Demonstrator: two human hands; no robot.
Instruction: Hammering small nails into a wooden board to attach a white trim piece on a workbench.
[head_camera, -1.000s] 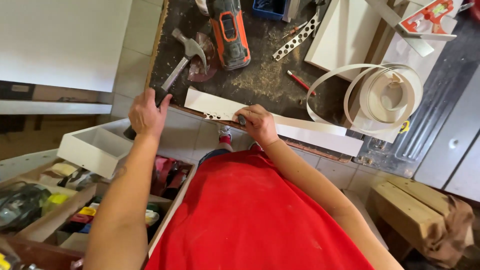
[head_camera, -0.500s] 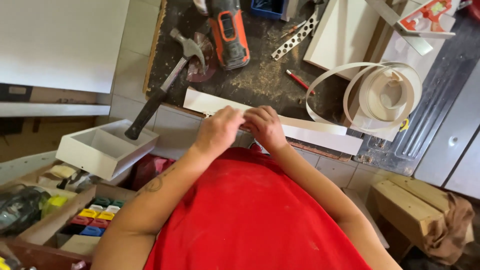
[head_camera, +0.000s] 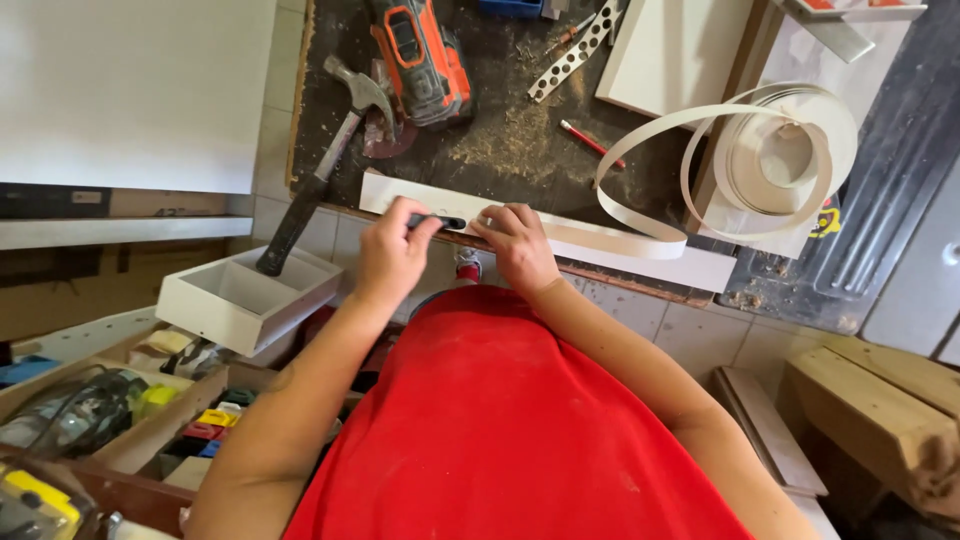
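Note:
A long white board strip (head_camera: 620, 247) lies along the near edge of the dark workbench (head_camera: 520, 150). My left hand (head_camera: 392, 258) grips a small dark tool (head_camera: 436, 221) and holds it against the strip's left part. My right hand (head_camera: 517, 243) presses down on the strip just to the right of that tool. A claw hammer (head_camera: 320, 170) lies at the bench's left edge, its black handle hanging over the edge.
An orange and black power tool (head_camera: 415, 60), a red pencil (head_camera: 592, 144), a perforated metal strip (head_camera: 572, 52) and a coil of white edge banding (head_camera: 770, 160) lie on the bench. A white open box (head_camera: 245, 295) and a drawer of coloured parts (head_camera: 200, 425) sit at lower left.
My left hand left the hammer handle, came over beside my right hand, and now holds the small dark tool on the strip. The view shifted slightly.

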